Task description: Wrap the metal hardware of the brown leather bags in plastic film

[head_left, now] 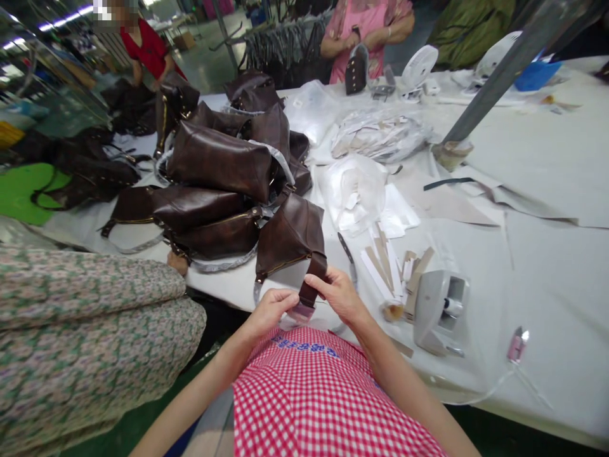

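A dark brown leather handbag [290, 231] lies at the table's front edge, its gold zip toward me. From its right side a wide brown strap [309, 293] hangs toward my apron. My right hand [339, 293] grips this strap near the bag, thumb on top. Lower down, my left hand [275, 310] pinches the strap's end, where a piece of clear plastic wrap [301, 312] shows. Just left of the bag, a pile of similar brown handbags [219, 158] has handles wrapped in grey plastic.
To the right stand a grey tape dispenser [435, 311], cardboard strips [383, 260] and a pink-handled snipping tool [517, 346]. Behind are plastic bags [354, 190] and a slanted metal post [495, 79]. A person in a floral garment [95, 330] is close on my left; others stand across the table.
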### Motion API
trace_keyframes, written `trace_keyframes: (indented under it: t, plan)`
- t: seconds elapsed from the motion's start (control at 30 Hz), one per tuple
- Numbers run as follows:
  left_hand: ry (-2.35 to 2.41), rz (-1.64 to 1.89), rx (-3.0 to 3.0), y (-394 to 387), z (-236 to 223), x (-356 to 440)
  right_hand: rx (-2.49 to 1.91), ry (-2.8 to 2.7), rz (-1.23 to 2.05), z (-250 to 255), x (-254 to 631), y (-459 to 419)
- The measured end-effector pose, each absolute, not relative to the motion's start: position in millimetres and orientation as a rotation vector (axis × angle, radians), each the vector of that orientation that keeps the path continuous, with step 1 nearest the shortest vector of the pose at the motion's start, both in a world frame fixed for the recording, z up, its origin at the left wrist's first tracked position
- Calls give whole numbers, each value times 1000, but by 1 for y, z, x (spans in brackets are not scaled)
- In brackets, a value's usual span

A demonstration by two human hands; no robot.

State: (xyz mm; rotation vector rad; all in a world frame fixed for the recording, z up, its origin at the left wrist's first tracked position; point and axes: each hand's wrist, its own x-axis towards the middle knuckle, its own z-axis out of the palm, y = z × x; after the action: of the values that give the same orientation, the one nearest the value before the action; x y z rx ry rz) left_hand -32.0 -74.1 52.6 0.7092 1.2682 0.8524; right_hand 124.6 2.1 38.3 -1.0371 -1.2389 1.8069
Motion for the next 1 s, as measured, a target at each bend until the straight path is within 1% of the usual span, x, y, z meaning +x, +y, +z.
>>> trace_keyframes:
  t: [0.13,0.23,0.57,0.67,0.77,0.83,1.0]
  plan:
    - [1309,934,628,-77,47,-28,-1069,-1190,1835,39,122,1]
    - [1338,972,582,-75,45,-24,-1084,-1222,1793,38,121,2]
    - [1479,1010,727,-55,40,-22,-1098,-1296,1815,29,119,1]
    - [1510,990,816,-51,39,-24,-1105,-1197,1869,26,122,1]
    - [1498,931,889,-48,43,-25,-1112,-945,1988,26,124,5]
    - [1473,909,899,-48,46,-24,-1081,-835,1999,27,123,9]
    - [1477,1038,896,-42,47,-23,-1008,-938,1936,28,109,6]
